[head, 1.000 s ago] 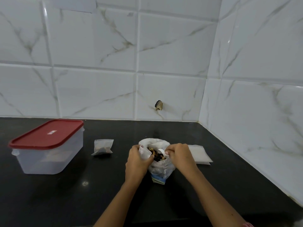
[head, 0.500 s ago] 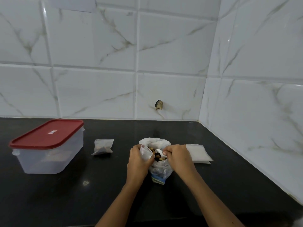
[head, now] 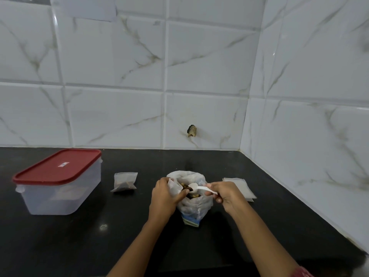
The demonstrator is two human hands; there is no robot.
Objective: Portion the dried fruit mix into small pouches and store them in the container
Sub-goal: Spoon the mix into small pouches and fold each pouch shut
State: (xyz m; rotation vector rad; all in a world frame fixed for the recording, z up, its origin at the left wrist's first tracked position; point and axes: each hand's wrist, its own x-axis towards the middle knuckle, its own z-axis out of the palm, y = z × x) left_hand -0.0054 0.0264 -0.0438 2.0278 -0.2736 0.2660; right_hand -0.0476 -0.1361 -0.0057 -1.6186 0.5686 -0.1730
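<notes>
1. Dried fruit mix (head: 187,190) fills an open plastic bag (head: 194,207) on the black countertop (head: 99,246).
2. Left hand (head: 162,198) grips a small pouch (head: 174,186) at the bag's mouth.
3. Right hand (head: 227,193) pinches a white plastic spoon (head: 199,187), its bowl over the mix.
4. Left of the bag: filled pouch (head: 124,181), then the lidded container (head: 58,184).
5. Right of the bag: empty pouches (head: 242,188).

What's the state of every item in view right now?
container, closed, red lid on.
filled pouch, set down beside the container, some mix inside.
mix bag, upright, mouth open.
small pouch, gripped by left hand at the bag's mouth.
spoon, gripped by right hand, bowl over the bag's mouth.
spare pouches, flat stack, untouched.
</notes>
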